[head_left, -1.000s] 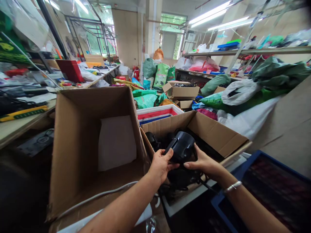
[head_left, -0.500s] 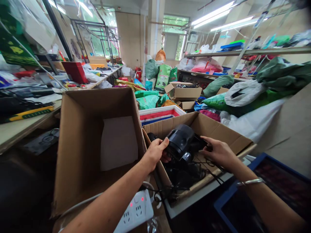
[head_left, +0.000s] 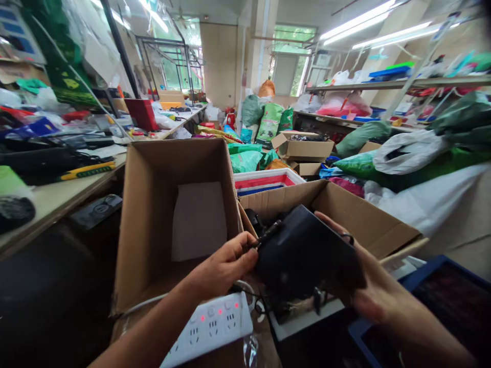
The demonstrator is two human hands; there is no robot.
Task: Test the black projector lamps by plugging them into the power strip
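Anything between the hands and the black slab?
Right hand: nothing visible; it holds the slab by its right side. Left hand: it pinches a thin black piece at the slab's left edge; whether that is attached, I can't tell.

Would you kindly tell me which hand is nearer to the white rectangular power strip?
The left hand. It appears just above the white power strip; the right hand is farther off, to the right, holding a flat black object.

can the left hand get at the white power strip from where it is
Probably yes: the left hand is close to the white power strip, which lies mostly uncovered beside the forearm, though that hand seems to pinch a slim black piece.
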